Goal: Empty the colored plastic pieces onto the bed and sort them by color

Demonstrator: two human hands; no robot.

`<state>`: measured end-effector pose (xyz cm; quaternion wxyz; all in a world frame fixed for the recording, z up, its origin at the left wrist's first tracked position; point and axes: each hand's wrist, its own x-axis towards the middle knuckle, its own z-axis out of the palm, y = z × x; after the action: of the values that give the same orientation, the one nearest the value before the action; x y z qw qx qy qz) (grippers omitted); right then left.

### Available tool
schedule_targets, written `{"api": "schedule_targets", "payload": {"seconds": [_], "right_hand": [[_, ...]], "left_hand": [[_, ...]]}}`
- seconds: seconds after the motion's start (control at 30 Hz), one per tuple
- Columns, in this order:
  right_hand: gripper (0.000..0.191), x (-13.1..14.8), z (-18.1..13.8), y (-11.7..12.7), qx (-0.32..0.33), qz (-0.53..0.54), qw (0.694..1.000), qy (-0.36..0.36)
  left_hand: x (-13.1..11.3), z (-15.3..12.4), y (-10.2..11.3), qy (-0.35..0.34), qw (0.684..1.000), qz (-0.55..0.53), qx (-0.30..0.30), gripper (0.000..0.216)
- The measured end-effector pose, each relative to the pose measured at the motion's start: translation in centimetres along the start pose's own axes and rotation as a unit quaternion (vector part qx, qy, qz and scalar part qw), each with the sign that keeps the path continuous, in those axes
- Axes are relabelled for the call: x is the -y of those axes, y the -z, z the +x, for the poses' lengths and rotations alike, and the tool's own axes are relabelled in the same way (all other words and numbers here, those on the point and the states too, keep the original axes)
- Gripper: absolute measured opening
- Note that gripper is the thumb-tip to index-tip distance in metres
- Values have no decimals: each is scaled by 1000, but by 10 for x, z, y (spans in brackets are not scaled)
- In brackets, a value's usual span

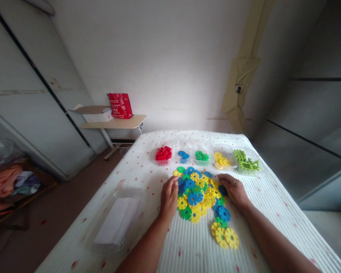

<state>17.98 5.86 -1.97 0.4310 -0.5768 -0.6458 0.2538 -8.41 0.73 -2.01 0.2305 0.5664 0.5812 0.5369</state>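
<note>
A loose heap of yellow, blue and green notched plastic discs [197, 193] lies on the table in front of me. My left hand [169, 197] rests along the heap's left side, its fingers lightly bent, with the fingertips by some blue discs. On the other side, my right hand [235, 189] reaches in with fingers apart, beside a dark blue disc [223, 190]. Neither hand visibly holds a piece. A short trail of discs runs towards me, ending in yellow discs [227, 238].
Beyond the heap stand clear tubs with red pieces [163, 153], blue discs [183, 155], green discs [201, 156], yellow discs [222, 160] and light green pieces [246, 160]. A clear container [118, 222] with white paper is left. A red bag [120, 105] stands on a side table [130, 121].
</note>
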Motion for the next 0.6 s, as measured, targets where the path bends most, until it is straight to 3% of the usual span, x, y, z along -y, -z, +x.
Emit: {"api": "schedule_targets", "payload": {"seconds": [0.2,0.33,0.47,0.6], "right_hand": [[28,-1,0,-1,-1,3,1000,-12],[29,0,2,-1,1,7,1000,-18],[30,-1,2,-2,9,4,1000,-21],[29,-3,1,-2,11,0,1000,-8]], "left_hand": [[6,2,4,-3,1000,2,-13,32],[9,11,8,-39,996,75,0,26],[4,27,9,-11,976,201,82,30],[-3,40,7,-22,953,247,172,41]]}}
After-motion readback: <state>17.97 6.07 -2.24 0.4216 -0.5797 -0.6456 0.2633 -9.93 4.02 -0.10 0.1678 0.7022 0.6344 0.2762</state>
